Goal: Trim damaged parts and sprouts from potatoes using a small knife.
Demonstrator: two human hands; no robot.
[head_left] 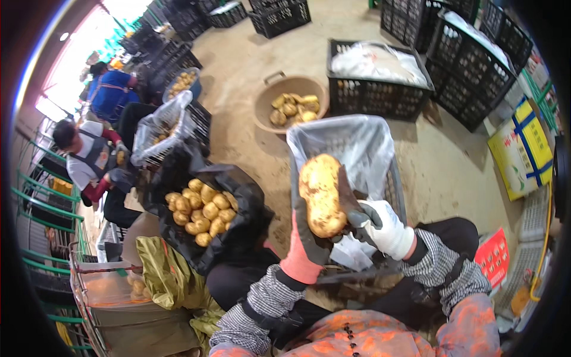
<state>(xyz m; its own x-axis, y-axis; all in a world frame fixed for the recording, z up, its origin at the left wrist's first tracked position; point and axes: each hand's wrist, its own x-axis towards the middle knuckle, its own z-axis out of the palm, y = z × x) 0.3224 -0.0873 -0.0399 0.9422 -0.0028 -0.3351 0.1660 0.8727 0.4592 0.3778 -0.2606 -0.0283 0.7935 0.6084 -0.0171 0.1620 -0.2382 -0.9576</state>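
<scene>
A large yellow-brown potato (322, 195) is held upright in front of me. My left hand (306, 245), in a grey glove with a red cuff, grips it from below and behind. My right hand (376, 224), in a white glove with dark grey fingers, presses against the potato's right side. Right behind the potato stands a crate lined with a clear plastic bag (357, 140), whose inside I cannot see.
A black-lined crate of small potatoes (202, 209) sits at my left, beside an olive sack (166, 273) and a wire basket (110, 291). Further off are a tan basin of potatoes (290, 102), black crates (375, 80) and a yellow box (523, 149). Two people (89, 157) work at the far left.
</scene>
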